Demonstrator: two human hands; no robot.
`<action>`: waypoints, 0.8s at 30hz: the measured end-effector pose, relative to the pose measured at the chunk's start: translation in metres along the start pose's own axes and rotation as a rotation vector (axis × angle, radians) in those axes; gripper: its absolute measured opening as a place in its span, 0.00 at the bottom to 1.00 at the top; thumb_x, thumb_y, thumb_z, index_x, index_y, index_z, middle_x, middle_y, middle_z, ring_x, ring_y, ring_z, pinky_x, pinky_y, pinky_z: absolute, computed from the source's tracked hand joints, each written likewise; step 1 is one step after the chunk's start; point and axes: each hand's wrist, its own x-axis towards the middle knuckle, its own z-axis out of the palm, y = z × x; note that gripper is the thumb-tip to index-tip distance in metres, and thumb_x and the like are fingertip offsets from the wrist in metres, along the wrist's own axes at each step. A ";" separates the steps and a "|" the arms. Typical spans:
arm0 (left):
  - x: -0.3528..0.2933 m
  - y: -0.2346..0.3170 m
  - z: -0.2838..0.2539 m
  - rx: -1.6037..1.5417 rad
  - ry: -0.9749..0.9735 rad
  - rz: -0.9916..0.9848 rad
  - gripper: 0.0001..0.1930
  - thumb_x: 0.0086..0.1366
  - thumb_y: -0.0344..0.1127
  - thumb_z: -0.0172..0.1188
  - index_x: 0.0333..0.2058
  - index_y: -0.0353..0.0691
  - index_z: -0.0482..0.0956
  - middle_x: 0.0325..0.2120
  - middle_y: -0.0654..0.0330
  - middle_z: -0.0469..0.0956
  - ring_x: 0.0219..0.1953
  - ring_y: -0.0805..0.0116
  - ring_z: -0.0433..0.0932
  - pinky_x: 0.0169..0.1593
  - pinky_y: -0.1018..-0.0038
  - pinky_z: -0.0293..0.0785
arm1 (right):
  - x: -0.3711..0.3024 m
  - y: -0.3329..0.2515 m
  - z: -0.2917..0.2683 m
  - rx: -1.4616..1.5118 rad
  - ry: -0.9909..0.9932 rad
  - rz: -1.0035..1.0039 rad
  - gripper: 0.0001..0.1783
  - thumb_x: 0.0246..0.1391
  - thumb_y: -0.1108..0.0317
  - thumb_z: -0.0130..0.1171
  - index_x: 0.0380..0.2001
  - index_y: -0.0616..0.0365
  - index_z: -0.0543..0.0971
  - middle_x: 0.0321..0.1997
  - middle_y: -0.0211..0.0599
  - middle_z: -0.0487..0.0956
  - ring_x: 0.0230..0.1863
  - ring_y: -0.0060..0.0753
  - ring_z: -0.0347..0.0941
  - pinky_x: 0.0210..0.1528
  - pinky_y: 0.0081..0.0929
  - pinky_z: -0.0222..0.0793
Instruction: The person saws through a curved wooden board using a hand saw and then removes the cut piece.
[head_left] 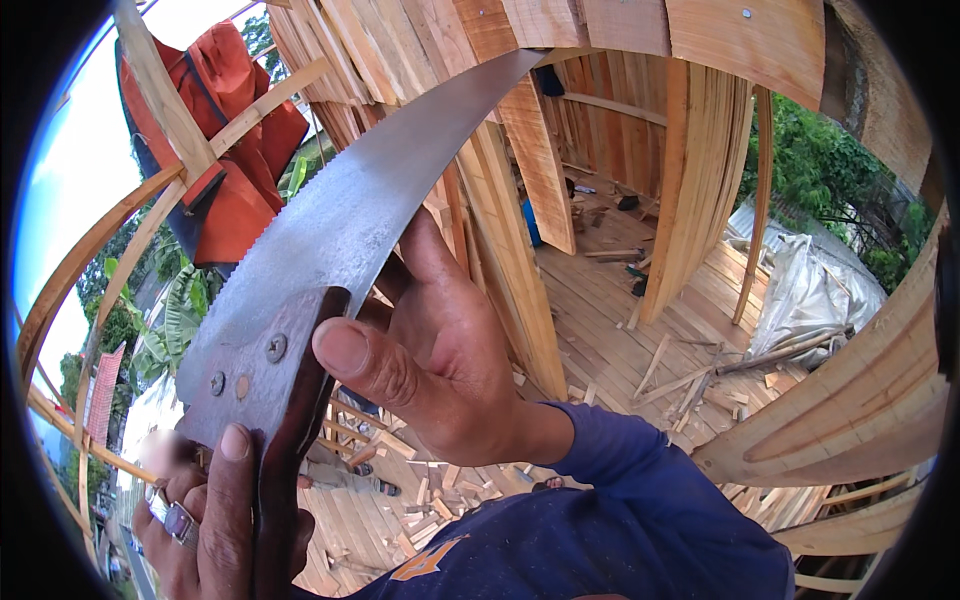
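A handsaw [330, 215] with a broad silver blade and a dark wooden handle fills the middle left, tilted up toward the top. Its toothed edge faces left, and screws fix the blade to the handle. My left hand [215, 520], with a ring on one finger, is wrapped round the handle at the lower left. From the right, in a blue sleeve, comes my right hand [440, 350]; its thumb lies by the top of the handle and its other fingers pass behind the blade, partly hidden. The blade's tip overlaps the board wall [600, 25] above.
An orange-red cloth item [235, 140] hangs from wooden framing at upper left. Upright planks [670, 190] stand ahead. Offcuts litter the board floor [590, 310] below. White plastic sheeting [815, 300] lies at right. Part of another person's foot [385, 487] shows low down.
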 end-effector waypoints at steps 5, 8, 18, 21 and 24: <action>0.036 0.017 0.013 -0.084 0.094 -0.049 0.22 0.49 0.27 0.62 0.46 0.31 0.73 0.32 0.52 0.77 0.30 0.61 0.79 0.35 0.69 0.71 | 0.014 0.000 -0.020 -0.007 0.038 -0.054 0.38 0.56 0.55 0.51 0.59 0.65 0.46 0.51 0.41 0.63 0.48 0.28 0.66 0.49 0.25 0.66; 0.091 0.021 0.040 -0.397 0.246 -0.117 0.19 0.51 0.26 0.60 0.44 0.31 0.75 0.40 0.51 0.77 0.38 0.60 0.79 0.42 0.69 0.71 | 0.045 -0.014 -0.057 0.021 0.097 -0.122 0.28 0.59 0.55 0.47 0.54 0.63 0.56 0.37 0.34 0.71 0.39 0.22 0.71 0.42 0.20 0.69; 0.038 0.022 -0.022 -0.217 0.074 -0.176 0.21 0.50 0.24 0.58 0.46 0.31 0.74 0.41 0.51 0.77 0.41 0.59 0.78 0.45 0.70 0.72 | 0.006 -0.016 0.020 0.131 0.207 0.013 0.21 0.62 0.51 0.40 0.48 0.56 0.64 0.44 0.32 0.68 0.46 0.22 0.65 0.51 0.28 0.62; 0.103 0.026 0.040 -0.423 0.141 -0.083 0.20 0.52 0.28 0.59 0.47 0.35 0.73 0.30 0.47 0.77 0.27 0.54 0.77 0.33 0.68 0.70 | 0.033 -0.025 -0.050 0.041 0.312 0.002 0.14 0.61 0.55 0.43 0.39 0.54 0.69 0.38 0.32 0.70 0.42 0.23 0.66 0.46 0.27 0.62; 0.143 0.019 0.067 -0.425 0.233 0.041 0.14 0.55 0.32 0.59 0.41 0.36 0.74 0.19 0.46 0.72 0.23 0.48 0.72 0.28 0.61 0.65 | 0.054 -0.020 -0.082 -0.085 0.353 -0.001 0.21 0.62 0.55 0.37 0.47 0.62 0.65 0.42 0.39 0.70 0.45 0.30 0.69 0.45 0.28 0.69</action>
